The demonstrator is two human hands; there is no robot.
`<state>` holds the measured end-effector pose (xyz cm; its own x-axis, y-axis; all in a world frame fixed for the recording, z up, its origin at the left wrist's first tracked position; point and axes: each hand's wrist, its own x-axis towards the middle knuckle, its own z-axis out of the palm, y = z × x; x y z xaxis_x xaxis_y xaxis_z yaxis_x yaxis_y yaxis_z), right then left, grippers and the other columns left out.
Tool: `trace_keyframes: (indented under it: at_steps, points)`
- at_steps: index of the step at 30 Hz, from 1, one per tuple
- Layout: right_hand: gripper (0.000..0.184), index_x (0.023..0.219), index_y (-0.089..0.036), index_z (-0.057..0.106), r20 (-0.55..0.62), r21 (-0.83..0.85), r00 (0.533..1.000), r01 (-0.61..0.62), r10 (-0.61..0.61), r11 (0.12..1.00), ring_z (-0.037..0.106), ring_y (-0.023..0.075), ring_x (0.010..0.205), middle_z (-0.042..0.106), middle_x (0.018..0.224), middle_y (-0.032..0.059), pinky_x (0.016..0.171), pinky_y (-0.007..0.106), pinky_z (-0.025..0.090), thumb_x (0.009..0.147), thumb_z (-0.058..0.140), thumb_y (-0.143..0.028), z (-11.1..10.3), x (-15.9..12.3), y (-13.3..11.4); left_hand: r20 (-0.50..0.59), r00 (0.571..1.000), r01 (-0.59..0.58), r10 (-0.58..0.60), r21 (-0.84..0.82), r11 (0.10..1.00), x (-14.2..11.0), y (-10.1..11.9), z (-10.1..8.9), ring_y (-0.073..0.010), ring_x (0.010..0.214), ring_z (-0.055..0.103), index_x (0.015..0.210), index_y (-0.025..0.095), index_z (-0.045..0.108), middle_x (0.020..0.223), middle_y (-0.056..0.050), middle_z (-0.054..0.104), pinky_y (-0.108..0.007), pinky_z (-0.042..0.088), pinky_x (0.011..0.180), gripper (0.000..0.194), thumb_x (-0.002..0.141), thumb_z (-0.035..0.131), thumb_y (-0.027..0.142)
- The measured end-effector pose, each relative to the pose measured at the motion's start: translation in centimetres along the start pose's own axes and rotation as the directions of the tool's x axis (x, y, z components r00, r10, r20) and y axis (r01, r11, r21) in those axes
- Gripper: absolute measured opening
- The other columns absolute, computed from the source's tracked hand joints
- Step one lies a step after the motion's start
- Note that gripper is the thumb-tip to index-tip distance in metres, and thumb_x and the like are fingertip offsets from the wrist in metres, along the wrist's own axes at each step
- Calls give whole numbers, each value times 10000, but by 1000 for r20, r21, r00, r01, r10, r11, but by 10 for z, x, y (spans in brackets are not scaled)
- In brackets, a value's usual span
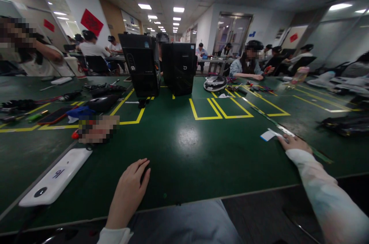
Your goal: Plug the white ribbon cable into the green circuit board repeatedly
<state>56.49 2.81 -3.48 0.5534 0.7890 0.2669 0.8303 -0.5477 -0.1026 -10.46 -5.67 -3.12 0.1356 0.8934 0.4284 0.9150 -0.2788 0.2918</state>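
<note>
The right hand (296,144) is at the white slip (268,135), its fingertips on or against the near end; whether they pinch it or only press it cannot be told. Thin, light stuff like this would probably handle best with a soft fingertip hold near its end, kept low so it neither creases nor skids. The fingers would do well to stay off the long strip (284,128), which runs close by the hand and might catch or shift.

The slip lies on the counter (187,167), just left of the right hand's fingertips, its blue edge farthest from them. The left hand (129,182) is well apart from it, loosely curved and seemingly holding nothing. The white case (56,178) sits left of that hand, not touching it.
</note>
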Motion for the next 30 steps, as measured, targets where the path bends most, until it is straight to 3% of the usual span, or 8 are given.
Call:
trace_keyframes:
  at_steps: [3,5,10,16,19,22,26,30]
  points:
    - [569,1170,-108,663,-54,-3,997,46,-46,999,473,408,1194,485,1318,306,908,526,385,876,436,-539,-4,-4,-3,-2,1000,4,-4,1,1000,1,1,0,-262,1138,566,1177,147,620,1205,-129,619,-451,454,992,426,932,390,410]
    - [539,1153,-77,668,-56,11,986,155,-155,988,432,403,1245,455,1353,304,969,532,360,884,438,-483,-4,-5,-8,-10,1000,7,-7,-6,1000,1,2,0,-261,1134,570,1168,142,626,1198,-131,624,-451,453,995,426,931,390,406]
    - [439,1178,-119,656,2,113,893,446,-449,888,524,260,1205,591,1271,158,1044,393,386,880,439,-357,7,-13,-57,-41,999,12,-14,-30,999,1,2,2,-262,1112,585,1134,177,645,1182,-118,640,-457,460,986,397,919,409,414]
    - [447,1188,-138,629,-183,320,596,788,-782,526,552,272,1154,614,1225,166,989,479,441,908,425,-421,3,-71,-187,-34,999,13,-15,-40,999,1,0,2,-258,1117,580,1148,185,633,1187,-114,635,-457,461,985,392,921,416,420]
    - [398,1168,-147,630,-221,368,432,867,-875,335,535,259,1158,599,1238,156,980,474,441,922,440,-396,-8,-115,-255,-37,999,32,-35,-56,998,0,1,0,-249,1118,578,1196,182,601,1188,-109,627,-444,463,986,408,928,403,418]
    - [397,1210,-147,603,-234,399,293,899,-927,183,522,256,1148,578,1263,148,970,454,438,917,472,-381,-17,-163,-306,-52,997,61,-65,-70,996,0,2,-2,-245,1118,574,1240,172,563,1195,-112,614,-440,466,985,434,939,373,421]
    - [435,1273,-192,556,-238,440,135,898,-962,17,480,248,1196,530,1335,112,985,434,417,909,491,-420,-29,-214,-337,-47,995,79,-83,-70,994,0,3,-5,-243,1130,568,1240,193,560,1211,-103,605,-434,471,977,426,942,364,424]
    - [493,1332,-196,513,-217,445,93,895,-972,-13,451,253,1234,482,1391,107,1011,433,394,922,452,-463,-39,-236,-336,-15,996,83,-84,-64,995,0,3,-3,-250,1138,564,1222,164,573,1217,-116,599,-431,463,984,449,943,353,438]
